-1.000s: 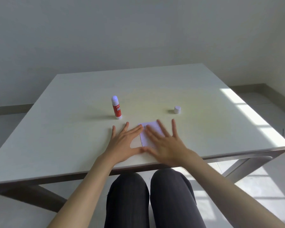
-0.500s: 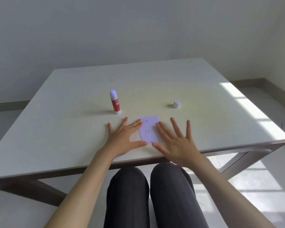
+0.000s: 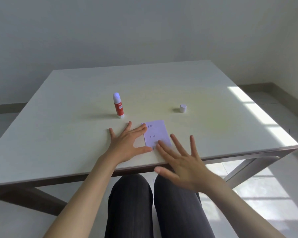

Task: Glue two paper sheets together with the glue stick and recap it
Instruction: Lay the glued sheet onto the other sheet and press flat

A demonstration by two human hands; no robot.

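Paper sheets (image 3: 156, 133) lie near the surface's (image 3: 58, 134) front edge; left hand (image 3: 127, 143) flat beside them, right hand (image 3: 182, 162) spread, grasping nothing; uncapped glue stick (image 3: 118, 105) upright behind, cap (image 3: 183, 108) apart

White table (image 3: 213, 93) bearing glue stick (image 3: 118, 105), cap (image 3: 183, 108), paper (image 3: 156, 133)

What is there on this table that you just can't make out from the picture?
- Head view: whether the paper is one sheet or two stacked; only the top face shows.
- Its near edge, covered by fingers of the right hand.
- The small marks printed on the paper: too small to read.
- The lower label on the glue stick: too small.
- The right hand's outline is blurred.
- The left hand hides the table beneath it.
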